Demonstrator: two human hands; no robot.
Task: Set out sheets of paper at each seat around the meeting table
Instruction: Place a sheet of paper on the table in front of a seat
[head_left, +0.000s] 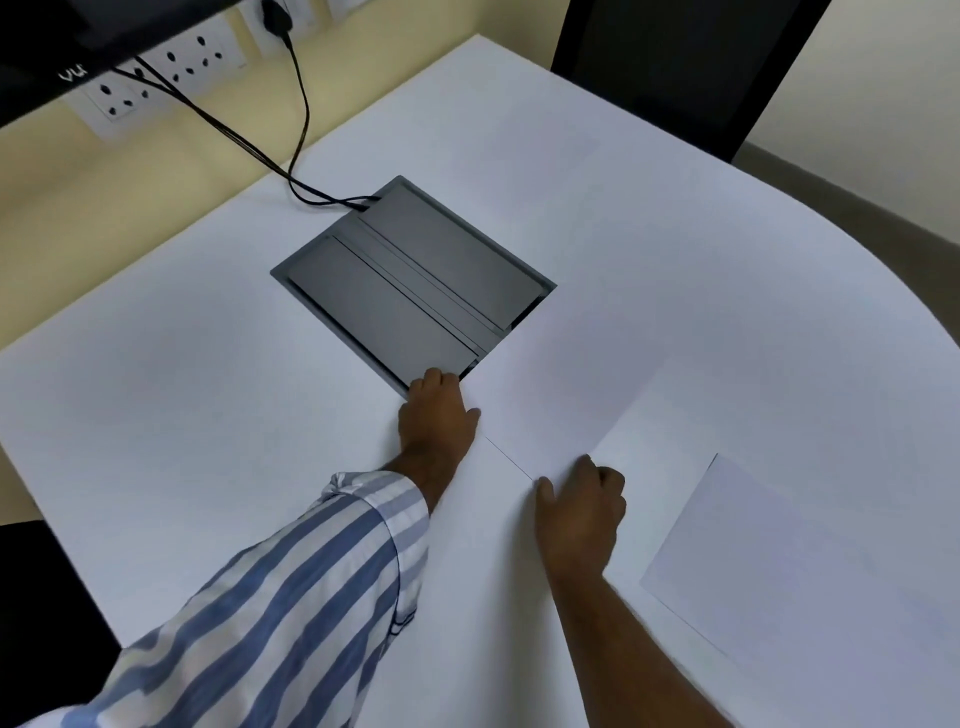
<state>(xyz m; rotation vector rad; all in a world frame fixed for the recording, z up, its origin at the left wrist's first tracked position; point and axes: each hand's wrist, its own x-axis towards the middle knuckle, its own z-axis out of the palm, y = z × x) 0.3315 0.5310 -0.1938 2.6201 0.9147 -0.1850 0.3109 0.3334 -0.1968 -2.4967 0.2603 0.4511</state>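
On the white meeting table (182, 415), a sheet of paper (561, 384) lies flat, its far corner overlapping the near corner of the grey cable box (410, 275) set into the tabletop. Its long axis seems to run diagonally, from near left toward far right, though white on white leaves its far edges hard to trace. A second sheet (789, 566) lies well to the right, near the table's curved edge, tilted the same way. Bare tabletop spreads wide to the left and beyond the box; black cables (296, 130) run from the box up to the wall sockets (156, 73).

Left hand (436, 415), striped sleeve (291, 587) extended, rests palm down at the sheet's left corner, fingers curled against the box rim. Right hand (582, 509) presses the sheet's near edge, fingers bent under, thumb out to the left; neither hand grips anything.
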